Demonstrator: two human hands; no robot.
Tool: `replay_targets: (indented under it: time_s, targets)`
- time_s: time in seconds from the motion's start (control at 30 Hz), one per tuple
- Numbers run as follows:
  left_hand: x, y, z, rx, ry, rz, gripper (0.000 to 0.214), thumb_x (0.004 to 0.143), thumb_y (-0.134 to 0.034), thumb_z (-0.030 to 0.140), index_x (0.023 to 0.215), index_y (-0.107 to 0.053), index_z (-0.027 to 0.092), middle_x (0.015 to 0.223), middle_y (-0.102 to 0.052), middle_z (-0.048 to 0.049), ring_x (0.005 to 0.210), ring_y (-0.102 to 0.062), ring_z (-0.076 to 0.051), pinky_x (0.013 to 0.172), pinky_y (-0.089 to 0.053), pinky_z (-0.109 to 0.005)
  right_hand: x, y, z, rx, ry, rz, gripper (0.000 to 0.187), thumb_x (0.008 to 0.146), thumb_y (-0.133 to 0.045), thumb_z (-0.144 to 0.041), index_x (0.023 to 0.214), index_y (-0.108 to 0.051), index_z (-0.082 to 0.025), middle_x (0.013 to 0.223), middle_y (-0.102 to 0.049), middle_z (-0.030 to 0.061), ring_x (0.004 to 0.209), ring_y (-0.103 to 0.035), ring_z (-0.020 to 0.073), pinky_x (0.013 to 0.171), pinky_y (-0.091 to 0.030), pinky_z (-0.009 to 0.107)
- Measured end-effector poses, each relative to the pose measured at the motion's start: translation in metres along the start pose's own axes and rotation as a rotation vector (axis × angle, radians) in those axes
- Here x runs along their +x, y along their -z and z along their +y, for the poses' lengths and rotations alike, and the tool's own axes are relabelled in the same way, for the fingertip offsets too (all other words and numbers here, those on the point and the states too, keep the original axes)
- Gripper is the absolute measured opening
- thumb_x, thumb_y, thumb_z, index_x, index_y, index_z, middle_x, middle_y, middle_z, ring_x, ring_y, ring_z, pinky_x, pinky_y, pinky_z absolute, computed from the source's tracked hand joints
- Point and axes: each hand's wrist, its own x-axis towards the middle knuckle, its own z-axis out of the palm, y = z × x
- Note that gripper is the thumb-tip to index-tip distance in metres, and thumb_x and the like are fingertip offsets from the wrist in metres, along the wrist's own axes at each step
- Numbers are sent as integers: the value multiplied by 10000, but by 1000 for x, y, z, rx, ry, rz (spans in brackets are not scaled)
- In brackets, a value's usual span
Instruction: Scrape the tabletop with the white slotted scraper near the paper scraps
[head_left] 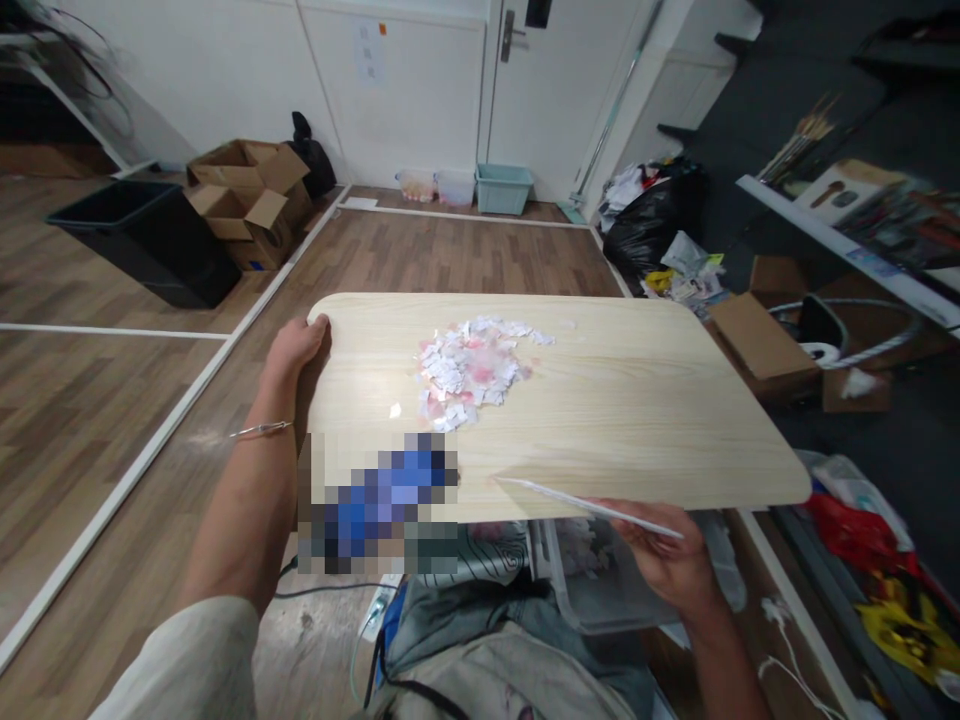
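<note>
A light wooden tabletop [637, 400] fills the middle of the view. My left hand [296, 345] grips its far left corner, fingers curled over the edge. A heap of small white and pink paper scraps [472, 368] lies on the board's left half. My right hand [667, 560] is at the near edge and pinches a thin white sheet [585, 503], held almost flat with its tip resting on the board. A clear plastic bin [600, 580] sits below the near edge, under that hand.
A black bin [150, 240] and open cardboard boxes [247, 195] stand on the wooden floor at the left. Black rubbish bags [652, 225] and more boxes [765, 345] crowd the right. A teal tub [504, 188] stands by the door. Cables and a power strip [375, 605] lie near my legs.
</note>
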Motion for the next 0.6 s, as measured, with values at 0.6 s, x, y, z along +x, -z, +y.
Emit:
replay_targets:
  time_s: [0.6]
  targets:
    - [-3,5,2,30,-25,-85,722,1124,-386,531,1350,-756,-46,1534,-703,-394,1439,-701,-468,1177,-558,-516,-19,24,29,-170,-266,475,515,967,-817,-720,750,-880,-257,752,-857,103,701,-850,322,734,-753,430]
